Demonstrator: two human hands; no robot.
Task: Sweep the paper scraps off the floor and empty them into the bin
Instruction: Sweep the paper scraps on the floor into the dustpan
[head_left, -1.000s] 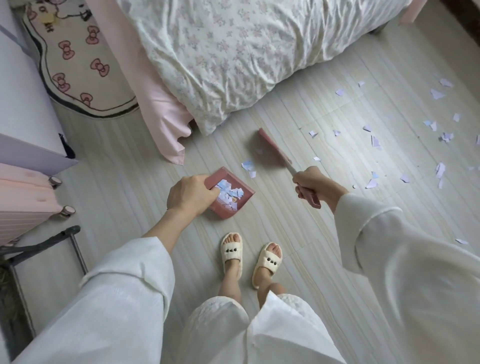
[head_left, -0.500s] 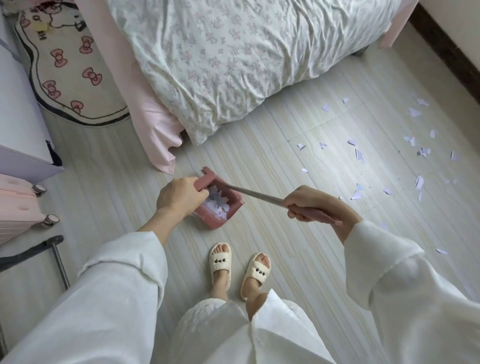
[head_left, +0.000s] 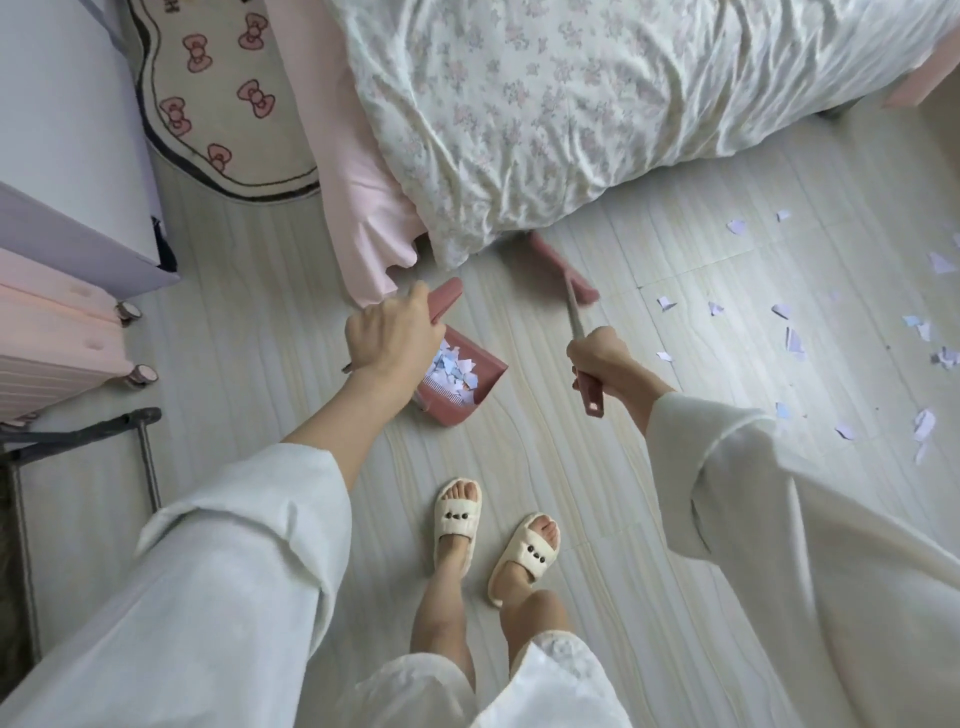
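Left hand (head_left: 393, 332) curled round handle of pink dustpan (head_left: 457, 387); right hand (head_left: 602, 358) gripping handle of pink broom (head_left: 563, 270), head lying by corner of floral quilt (head_left: 597, 104). Pink bedsheet (head_left: 363, 208) hanging just beyond left hand. Bow-patterned rug (head_left: 218, 98) farther off beyond it; pink suitcase (head_left: 52, 332) and white cabinet (head_left: 62, 156) well to left. Cream slippers (head_left: 457, 514) nearer than both hands. Dustpan heaped with white and pale-blue paper scraps (head_left: 452, 366). More scraps (head_left: 789, 340) strewn over pale floor (head_left: 571, 467), right of right hand, small and jagged.
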